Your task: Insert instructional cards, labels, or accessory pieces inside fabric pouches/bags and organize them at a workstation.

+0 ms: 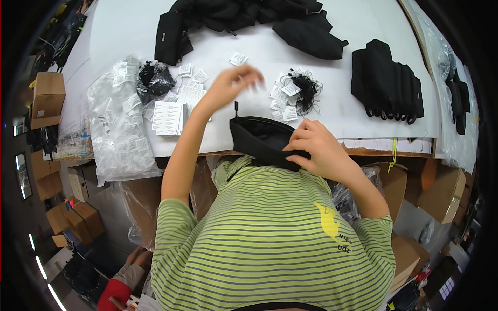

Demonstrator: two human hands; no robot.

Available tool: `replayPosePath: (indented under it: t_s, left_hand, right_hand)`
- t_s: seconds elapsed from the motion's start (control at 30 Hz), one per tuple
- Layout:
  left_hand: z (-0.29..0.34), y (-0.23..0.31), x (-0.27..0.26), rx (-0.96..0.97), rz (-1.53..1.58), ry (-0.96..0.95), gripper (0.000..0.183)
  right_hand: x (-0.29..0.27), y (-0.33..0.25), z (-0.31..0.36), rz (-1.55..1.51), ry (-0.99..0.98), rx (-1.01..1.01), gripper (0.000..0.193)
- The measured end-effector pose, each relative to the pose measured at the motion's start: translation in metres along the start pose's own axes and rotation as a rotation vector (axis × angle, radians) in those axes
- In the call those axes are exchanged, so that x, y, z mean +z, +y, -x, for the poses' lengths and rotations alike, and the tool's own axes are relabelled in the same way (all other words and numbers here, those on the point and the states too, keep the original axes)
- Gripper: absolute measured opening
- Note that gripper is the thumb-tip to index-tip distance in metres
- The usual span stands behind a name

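A black zippered pouch [259, 136] lies at the table's near edge against my shirt, its mouth gaping and a zipper pull standing up at its left end. My right hand [319, 146] pinches the pouch's rim at the right end. Over the table, left of centre, my left hand [234, 85] is raised with bent fingers. Motion smears its fingertips, so whether anything small is between them cannot be told. Near it lie loose white tags [198, 76] and a stack of white printed cards [167, 118]. Between the hands and beyond the pouch sits a bunch of black strings [305, 92] beside small white labels [282, 95].
Black pouches [386, 80] stand in a row at right, and more black fabric pieces [310, 39] lie at the back. A clear bag of labels [120, 124] hangs over the left front edge. Cardboard boxes [78, 223] stand below; another person's hands [136, 257] show at lower left.
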State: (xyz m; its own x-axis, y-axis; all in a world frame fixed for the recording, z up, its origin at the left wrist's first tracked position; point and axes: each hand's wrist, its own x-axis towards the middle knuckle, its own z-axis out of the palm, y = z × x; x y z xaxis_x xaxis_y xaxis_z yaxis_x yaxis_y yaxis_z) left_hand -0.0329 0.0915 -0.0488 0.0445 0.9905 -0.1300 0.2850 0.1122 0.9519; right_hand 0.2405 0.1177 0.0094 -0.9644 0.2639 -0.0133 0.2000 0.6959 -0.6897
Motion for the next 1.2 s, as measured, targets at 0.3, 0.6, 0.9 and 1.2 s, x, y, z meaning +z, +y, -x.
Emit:
replayPosePath:
  t_s: [0.3, 0.6, 0.9, 1.2]
  left_hand:
    - [-0.043, -0.078, -0.012, -0.109, -0.619, 0.548, 0.035]
    - [0.041, 0.069, 0.01, 0.345, -0.133, 0.431, 0.011]
    - [0.062, 0.007, 0.033, 0.311, 0.954, 0.627, 0.07]
    - [0.05, 0.021, 0.064, 0.09, 1.142, 0.84, 0.028]
  right_hand:
    - [0.003, 0.005, 0.005, 0.166, 0.214, -0.084, 0.013]
    - [-0.018, 0.006, -0.014, 0.392, 0.455, -0.075, 0.015]
    - [-0.008, -0.009, -0.047, 0.2, 0.647, -0.022, 0.019]
    - [0.011, -0.021, -0.054, 0.054, 0.74, -0.004, 0.024]
